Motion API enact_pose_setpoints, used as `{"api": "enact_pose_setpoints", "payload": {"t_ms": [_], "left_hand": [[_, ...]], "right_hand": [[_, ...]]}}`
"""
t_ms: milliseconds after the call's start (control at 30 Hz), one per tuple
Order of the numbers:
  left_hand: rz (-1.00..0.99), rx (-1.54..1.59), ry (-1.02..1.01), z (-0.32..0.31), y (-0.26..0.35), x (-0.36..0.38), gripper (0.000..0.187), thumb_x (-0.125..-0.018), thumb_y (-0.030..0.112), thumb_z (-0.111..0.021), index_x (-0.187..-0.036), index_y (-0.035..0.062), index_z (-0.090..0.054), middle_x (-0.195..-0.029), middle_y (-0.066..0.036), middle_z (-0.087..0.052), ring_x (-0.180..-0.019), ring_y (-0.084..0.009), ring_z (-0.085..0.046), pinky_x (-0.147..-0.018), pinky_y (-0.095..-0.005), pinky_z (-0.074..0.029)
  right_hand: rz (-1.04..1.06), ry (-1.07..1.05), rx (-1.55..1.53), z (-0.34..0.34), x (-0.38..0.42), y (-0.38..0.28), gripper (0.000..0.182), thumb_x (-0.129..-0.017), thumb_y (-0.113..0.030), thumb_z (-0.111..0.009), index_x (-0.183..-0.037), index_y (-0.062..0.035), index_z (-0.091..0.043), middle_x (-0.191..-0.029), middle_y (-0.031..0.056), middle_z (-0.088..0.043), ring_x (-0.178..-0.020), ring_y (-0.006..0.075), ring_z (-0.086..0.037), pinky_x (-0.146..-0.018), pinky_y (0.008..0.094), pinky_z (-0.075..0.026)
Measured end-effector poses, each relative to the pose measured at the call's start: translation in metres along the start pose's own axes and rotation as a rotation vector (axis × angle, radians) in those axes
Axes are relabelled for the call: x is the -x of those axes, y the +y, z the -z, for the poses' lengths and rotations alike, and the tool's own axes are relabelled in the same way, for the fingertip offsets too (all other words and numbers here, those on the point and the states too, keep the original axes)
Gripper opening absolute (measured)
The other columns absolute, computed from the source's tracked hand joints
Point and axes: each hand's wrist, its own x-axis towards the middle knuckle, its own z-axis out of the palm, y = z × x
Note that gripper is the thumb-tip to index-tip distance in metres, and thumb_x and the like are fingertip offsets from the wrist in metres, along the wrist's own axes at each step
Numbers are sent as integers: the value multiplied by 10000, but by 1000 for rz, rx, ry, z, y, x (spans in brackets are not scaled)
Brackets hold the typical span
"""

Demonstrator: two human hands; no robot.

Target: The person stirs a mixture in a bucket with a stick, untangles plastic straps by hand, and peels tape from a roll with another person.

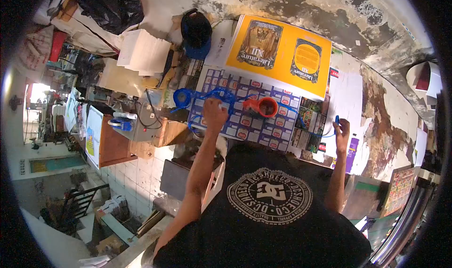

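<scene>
My left hand (214, 111) is closed over a tangle of blue strapping band (225, 94) on the printed purple sheet (256, 85). A small pale spot shows at its fingers; what they grip is hard to make out. Out to the right, my right hand (343, 129) pinches a blue end piece, from which a thin blue line runs back to the left. Between the hands lies a red-orange round holder (268, 107), with a dark inside. A coiled blue roll (181, 98) sits left of my left hand.
A stack of yellow book covers (287, 56) stands at the back of the table. Behind on the left are a dark blue cap (197, 35) and a pile of white paper (143, 52). A brown cabinet (115, 138) with a blue tape dispenser (120, 124) stands further left.
</scene>
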Motion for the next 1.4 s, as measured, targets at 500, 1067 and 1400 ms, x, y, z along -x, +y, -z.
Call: {"api": "enact_pose_setpoints", "payload": {"t_ms": [500, 1067, 1400], "left_hand": [[-175, 538, -460, 101, -37, -109, 256, -781, 181, -693, -980, 27, -645, -845, -74, -635, -814, -182, -589, -746, -346, -473], [-99, 784, -435, 306, -41, -106, 243, -820, 226, -707, -938, 14, -689, -776, -15, -648, -686, -74, -593, -620, -208, -474], [-34, 750, -459, 310, -33, -113, 263, -844, 262, -681, -939, 17, -667, -786, -16, -628, -669, -75, -555, -589, -229, -468]], "right_hand": [[242, -318, -622, -40, -16, -227, 611, -835, -441, -598, -1265, -43, -424, -1238, 134, -522, -1087, 194, -522, -910, 313, -416], [997, -962, 685, -400, -12, -182, 816, -619, -240, -796, -1317, -86, -403, -1335, 173, -430, -1180, 373, -449, -995, 468, -374], [918, -1127, -31, -409, 51, -345, 640, -738, -322, -766, -1245, -38, -497, -1111, 172, -604, -1081, 286, -558, -942, 376, -434]]}}
